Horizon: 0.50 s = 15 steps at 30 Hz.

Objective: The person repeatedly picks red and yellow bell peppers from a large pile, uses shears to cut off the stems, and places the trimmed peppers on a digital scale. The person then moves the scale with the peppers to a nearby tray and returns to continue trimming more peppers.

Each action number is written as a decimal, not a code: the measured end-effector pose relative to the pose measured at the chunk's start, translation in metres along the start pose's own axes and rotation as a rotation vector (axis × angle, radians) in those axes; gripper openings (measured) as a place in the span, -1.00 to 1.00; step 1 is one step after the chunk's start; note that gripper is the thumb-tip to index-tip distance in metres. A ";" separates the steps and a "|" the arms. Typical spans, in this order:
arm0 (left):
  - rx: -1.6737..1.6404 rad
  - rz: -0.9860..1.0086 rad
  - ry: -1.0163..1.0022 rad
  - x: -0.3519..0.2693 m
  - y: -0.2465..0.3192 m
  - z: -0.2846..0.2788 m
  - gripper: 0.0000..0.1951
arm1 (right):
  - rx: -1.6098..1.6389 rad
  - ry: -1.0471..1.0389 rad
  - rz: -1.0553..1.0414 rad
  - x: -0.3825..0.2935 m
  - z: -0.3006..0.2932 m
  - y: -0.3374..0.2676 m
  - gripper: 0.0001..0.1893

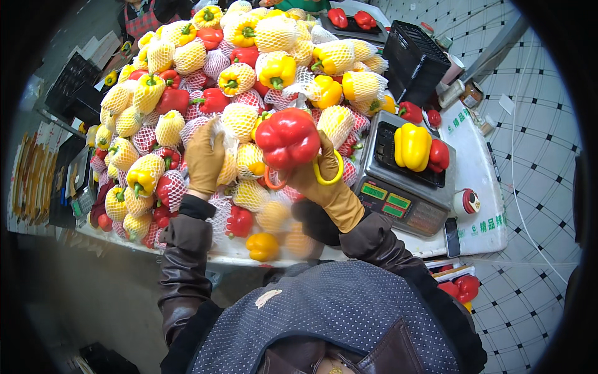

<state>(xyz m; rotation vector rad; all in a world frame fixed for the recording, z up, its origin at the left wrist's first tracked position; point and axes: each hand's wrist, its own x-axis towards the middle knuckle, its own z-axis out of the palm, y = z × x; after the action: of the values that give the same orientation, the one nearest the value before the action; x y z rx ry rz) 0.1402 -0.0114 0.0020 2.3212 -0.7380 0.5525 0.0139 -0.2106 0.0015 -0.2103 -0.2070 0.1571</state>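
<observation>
My right hand (pixel 322 180), in a tan glove, holds a large bare red bell pepper (pixel 288 139) above the heap. Scissors are in the same hand, with a yellow finger loop (pixel 340 170) and an orange loop (pixel 273 180) showing; their blades are hidden. To the left, my gloved left hand (pixel 204 159) has its fingertips closed on a whitish foam net sleeve (pixel 229 141), partly blurred. Around both hands lie many yellow and red bell peppers, most in white foam nets, such as a netted yellow pepper (pixel 142 175). A bare yellow pepper (pixel 262 247) rests at the near table edge.
Right of the heap, a digital scale (pixel 406 187) bears a black tray with a yellow pepper (pixel 412 147) and a red one. Behind it stands a black crate (pixel 413 63). A phone (pixel 452 237) lies by the table's edge. Another person in a checked apron (pixel 140 21) is across the heap.
</observation>
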 end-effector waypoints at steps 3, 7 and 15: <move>0.215 0.070 -0.084 0.001 0.013 -0.023 -0.35 | 0.021 -0.038 -0.034 -0.014 0.007 0.003 -0.41; -0.598 -0.046 -0.113 -0.022 0.064 -0.033 -0.46 | 0.086 0.037 0.037 -0.019 0.016 0.015 -0.36; -1.110 -0.319 -0.461 -0.048 0.101 -0.045 -0.37 | -0.602 0.094 -0.161 -0.044 0.018 0.033 -0.37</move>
<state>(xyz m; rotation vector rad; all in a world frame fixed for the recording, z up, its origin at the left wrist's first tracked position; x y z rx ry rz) 0.0322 -0.0290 0.0521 1.4315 -0.6124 -0.4769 -0.0367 -0.1834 0.0035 -0.7956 -0.1724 -0.0805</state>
